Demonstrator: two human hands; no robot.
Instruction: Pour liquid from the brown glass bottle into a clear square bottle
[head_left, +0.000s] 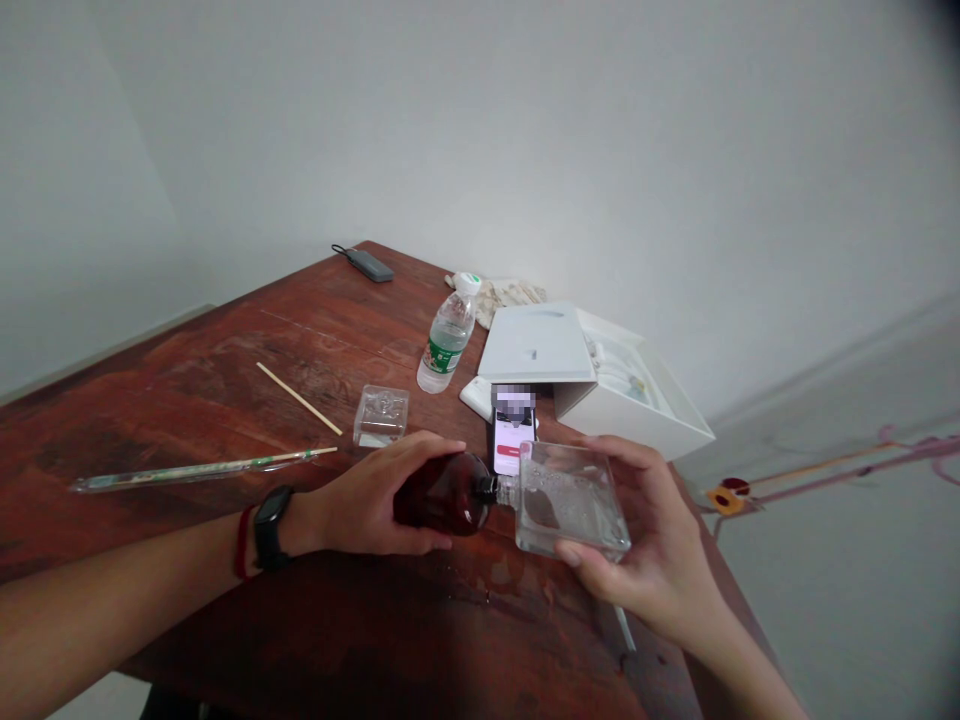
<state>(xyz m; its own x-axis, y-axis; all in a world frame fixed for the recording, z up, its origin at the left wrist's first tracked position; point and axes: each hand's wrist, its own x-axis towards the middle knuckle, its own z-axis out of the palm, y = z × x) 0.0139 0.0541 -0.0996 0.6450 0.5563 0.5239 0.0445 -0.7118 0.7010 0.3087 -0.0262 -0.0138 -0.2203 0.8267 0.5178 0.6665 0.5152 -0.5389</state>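
Note:
My left hand point(382, 490) is closed round a dark red-brown bottle point(450, 495), which lies tilted with its neck pointing right. In my right hand point(652, 540) is a square clear glass bottle point(570, 500), gripped by its base and sides, with droplets on its inner walls. The two necks meet mouth to mouth between my hands; whether liquid passes between them I cannot tell. Behind my left hand stands a clear square cap point(381, 415). Wet spots point(487, 590) glisten on the table beneath the bottles.
On the wooden table point(225, 400) lie a bare stick point(298, 398) and wrapped chopsticks point(210, 470). A water bottle point(448, 335) stands farther back, near a phone point(514, 440) and an open white box point(637, 420). At the far corner is a grey device point(367, 265).

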